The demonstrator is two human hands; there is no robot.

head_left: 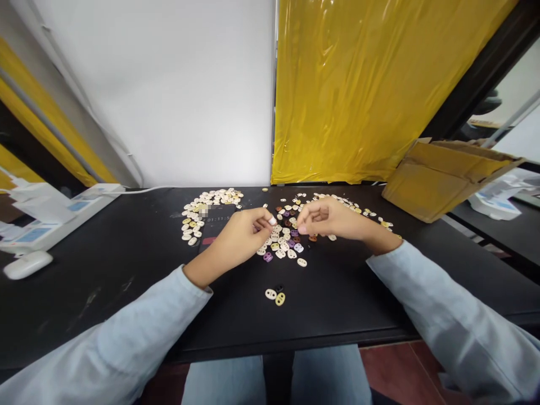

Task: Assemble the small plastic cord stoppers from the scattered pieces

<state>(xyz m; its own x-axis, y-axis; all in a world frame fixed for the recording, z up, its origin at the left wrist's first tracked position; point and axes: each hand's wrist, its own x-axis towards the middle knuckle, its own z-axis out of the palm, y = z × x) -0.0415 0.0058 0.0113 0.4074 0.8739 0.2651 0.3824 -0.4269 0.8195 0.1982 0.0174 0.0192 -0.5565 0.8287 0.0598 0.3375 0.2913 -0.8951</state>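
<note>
My left hand (248, 233) is closed in a pinch over the left side of a mixed pile, with a small white button (273, 220) at its fingertips. My right hand (324, 218) hovers at the pile's right side, thumb and fingers drawn together; what they hold, if anything, I cannot make out. Below and between them lie small oval two-holed buttons (280, 254), mostly cream, with some purple, brown and yellow. Closer to me sit a cream button (270, 293), a yellow button (279, 299) and a black one (279, 288).
A phone (215, 216) showing a timer lies partly behind my left hand, bordered by cream buttons (192, 230). More buttons (367, 212) spread behind my right hand. A cardboard box (439, 180) stands right; a power strip (63, 216) and white case (28, 264) lie left.
</note>
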